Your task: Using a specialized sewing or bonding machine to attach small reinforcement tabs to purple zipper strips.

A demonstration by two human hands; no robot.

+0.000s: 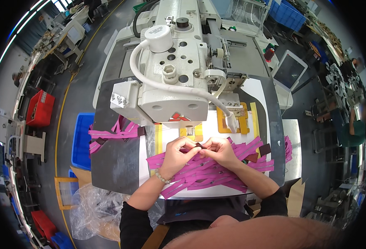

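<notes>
My left hand [176, 157] and my right hand [221, 153] meet in front of the sewing machine's head [172, 101]. Between their thumbs and forefingers they pinch a small dark brown piece [200, 145], which looks like a fabric tab; the fingers hide most of it. Below both hands, a loose heap of pink zipper strips [199, 176] with grey teeth covers the front of the white work surface [145, 176]. Dark square tabs [265, 150] show at the heap's right side. Just beyond my fingers lies a yellow clamp plate [191, 132] under the machine head.
More pink zipper strips [115, 133] lie on the dark tabletop [123, 166] at the left, above a blue bin [80, 143]. A second yellow frame [244, 120] sits right of the head. A screen [290, 70] stands at the far right; clear plastic bagging [93, 211] lies lower left.
</notes>
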